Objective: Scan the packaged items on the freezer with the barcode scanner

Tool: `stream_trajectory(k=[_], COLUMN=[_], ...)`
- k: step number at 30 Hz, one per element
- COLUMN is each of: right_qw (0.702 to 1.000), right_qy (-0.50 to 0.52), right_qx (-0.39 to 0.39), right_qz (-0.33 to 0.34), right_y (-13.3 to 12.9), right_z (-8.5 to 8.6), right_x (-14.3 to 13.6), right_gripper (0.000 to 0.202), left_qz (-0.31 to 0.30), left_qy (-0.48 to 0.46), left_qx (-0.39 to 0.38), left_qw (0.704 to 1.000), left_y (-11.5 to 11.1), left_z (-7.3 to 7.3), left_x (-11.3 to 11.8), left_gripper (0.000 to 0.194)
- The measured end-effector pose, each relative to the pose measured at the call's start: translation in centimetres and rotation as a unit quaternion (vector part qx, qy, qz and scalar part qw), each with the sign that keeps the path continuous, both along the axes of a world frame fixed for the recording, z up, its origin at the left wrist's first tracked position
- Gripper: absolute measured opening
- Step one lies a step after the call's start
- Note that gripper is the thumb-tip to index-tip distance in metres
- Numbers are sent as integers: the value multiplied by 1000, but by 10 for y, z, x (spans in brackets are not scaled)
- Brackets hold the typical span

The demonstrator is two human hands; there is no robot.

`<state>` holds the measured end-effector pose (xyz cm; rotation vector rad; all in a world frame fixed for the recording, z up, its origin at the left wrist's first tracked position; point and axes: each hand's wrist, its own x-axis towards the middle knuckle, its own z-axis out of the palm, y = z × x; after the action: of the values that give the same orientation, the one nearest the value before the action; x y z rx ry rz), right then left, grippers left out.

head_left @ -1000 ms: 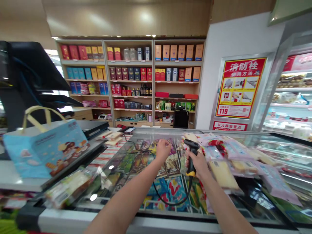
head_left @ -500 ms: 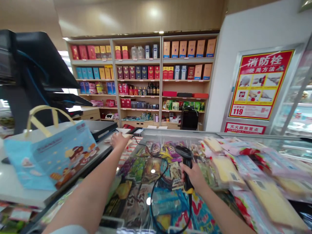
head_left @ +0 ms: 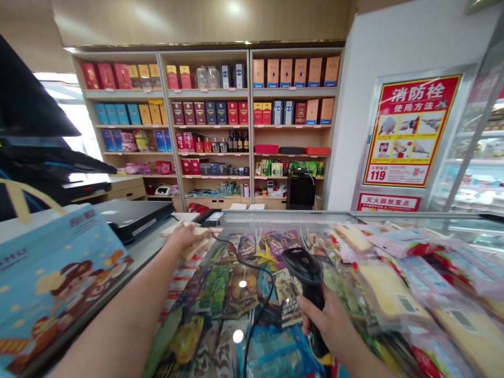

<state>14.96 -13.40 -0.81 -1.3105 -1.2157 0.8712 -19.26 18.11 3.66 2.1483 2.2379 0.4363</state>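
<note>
Head view shows us at a shop counter, our right hand (head_left: 328,321) wrapped around the grip of a black barcode scanner (head_left: 307,283), its head raised and tilted forward over the glass lid of the freezer (head_left: 283,218). We judge the scanner light and rigid, a hard plastic shell that sits safely in a full-hand hold on the handle; its cable (head_left: 255,310) trails loose over the glass and could snag. Our left hand (head_left: 184,236) reaches far forward to the flat packet (head_left: 197,242) lying at the freezer's near-left corner, just beside the counter. The fingers curl on the packet, though we cannot tell whether they have truly closed on it. It looks thin, pale and light, likely soft inside a slick wrapper, so we would take it by an edge or pinch it across its width. The left arm is stretched nearly straight; the right is bent, wrist low, close to our body. A blue gift bag (head_left: 59,273) stands at the left.
</note>
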Motion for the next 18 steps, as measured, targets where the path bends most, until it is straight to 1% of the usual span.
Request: stream_trajectory(k=[2, 5, 8, 10, 11, 12, 13, 14, 16, 17, 18], right_qw=[1000, 1000, 1000, 1000, 1000, 999, 999, 999, 998, 998, 998], right_qy=[-8, -7, 11, 23, 29, 36, 43, 51, 63, 65, 63], right_qx=[-6, -4, 1, 0, -1, -1, 1, 3, 9, 11, 11], right_qz=[9, -1, -6, 0, 3, 4, 6, 5, -2, -7, -11], right_y=[0, -2, -4, -3, -1, 0, 2, 3, 6, 7, 8], right_z=[1, 6, 13, 14, 14, 13, 12, 11, 9, 8, 8], right_x=[1, -2, -7, -8, -9, -9, -8, -8, -8, -8, -8], right_gripper=[41, 38, 37, 38, 38, 38, 38, 37, 37, 37, 36], left_qz=[-27, -65, -116, -139, -148, -158, -166, -168, -149, -127, -103], left_qy=[28, 17, 35, 30, 19, 6, -3, -4, 17, 35, 54], left_qx=[-32, -80, -126, -182, -210, -224, -215, -187, -105, -81, -81], left_qw=[999, 995, 985, 973, 966, 962, 962, 968, 983, 988, 990], left_y=[-17, -48, -83, -108, -120, -132, -144, -155, -177, -187, -198], left_z=[4, 11, 21, 32, 39, 46, 54, 62, 74, 77, 79], left_x=[18, 46, 71, 80, 81, 79, 73, 64, 34, 16, -3], left_gripper=[78, 81, 71, 64, 63, 62, 60, 58, 51, 47, 43])
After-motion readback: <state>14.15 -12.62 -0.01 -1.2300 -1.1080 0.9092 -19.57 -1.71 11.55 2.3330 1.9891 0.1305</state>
